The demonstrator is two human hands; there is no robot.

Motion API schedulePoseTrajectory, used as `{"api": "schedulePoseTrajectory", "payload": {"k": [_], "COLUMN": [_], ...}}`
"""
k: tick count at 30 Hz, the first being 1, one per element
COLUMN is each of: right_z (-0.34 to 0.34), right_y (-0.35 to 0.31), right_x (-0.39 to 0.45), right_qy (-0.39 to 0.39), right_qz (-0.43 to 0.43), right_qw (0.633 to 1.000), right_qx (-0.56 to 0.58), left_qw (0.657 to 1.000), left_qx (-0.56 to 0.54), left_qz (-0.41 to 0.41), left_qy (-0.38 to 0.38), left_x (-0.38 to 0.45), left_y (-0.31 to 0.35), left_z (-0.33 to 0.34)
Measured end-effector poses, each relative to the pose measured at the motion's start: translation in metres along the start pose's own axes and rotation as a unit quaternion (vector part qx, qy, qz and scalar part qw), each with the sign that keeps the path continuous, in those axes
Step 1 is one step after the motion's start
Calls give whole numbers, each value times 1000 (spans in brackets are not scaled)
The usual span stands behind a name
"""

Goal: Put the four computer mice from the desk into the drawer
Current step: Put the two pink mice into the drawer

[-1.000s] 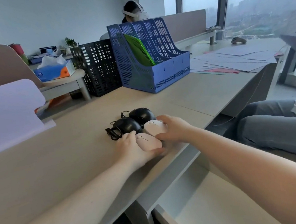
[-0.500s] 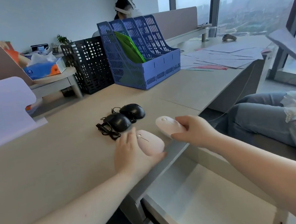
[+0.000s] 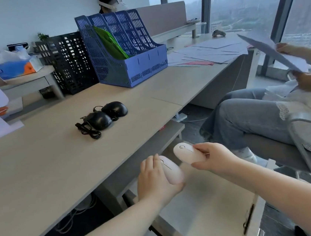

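1. two black wired mice (image 3: 106, 114): lying touching on the desk (image 3: 39, 172), well beyond the left hand; not yet taken.
2. left hand (image 3: 154, 179): closed around a pale pink mouse (image 3: 170, 172), held over the open drawer (image 3: 209, 215).
3. right hand (image 3: 213, 156): gripping a second pale mouse (image 3: 187, 152), just beside the first.
4. step judged: first pair being lowered; both are to be set down and released inside, then the black pair fetched.
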State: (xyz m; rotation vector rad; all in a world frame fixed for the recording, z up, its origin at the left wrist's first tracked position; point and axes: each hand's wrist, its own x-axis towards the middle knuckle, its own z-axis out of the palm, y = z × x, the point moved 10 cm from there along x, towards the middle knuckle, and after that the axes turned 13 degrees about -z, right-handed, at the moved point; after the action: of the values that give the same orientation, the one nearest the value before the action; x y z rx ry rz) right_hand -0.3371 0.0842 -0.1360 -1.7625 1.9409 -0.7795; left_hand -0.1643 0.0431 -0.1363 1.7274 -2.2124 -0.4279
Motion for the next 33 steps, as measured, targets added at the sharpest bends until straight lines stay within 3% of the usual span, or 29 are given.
{"api": "schedulePoseTrajectory", "payload": {"k": [13,20,33], "right_z": [98,122,126], "right_y": [59,58,66], "right_x": [30,37,39], "right_qy": [-129,-146,-148], "right_qz": [22,-3,8], "right_qw": [990,987,986], "right_qx": [-56,-72,-74], "left_qw": [992,979,967], "left_qx": [75,101,115], "left_qz": [-24,-103,-131], "left_qy": [-94,-144,-187], "left_x": [15,33,29], "left_y": [-25,-49,-54], "left_z": [98,123,132]}}
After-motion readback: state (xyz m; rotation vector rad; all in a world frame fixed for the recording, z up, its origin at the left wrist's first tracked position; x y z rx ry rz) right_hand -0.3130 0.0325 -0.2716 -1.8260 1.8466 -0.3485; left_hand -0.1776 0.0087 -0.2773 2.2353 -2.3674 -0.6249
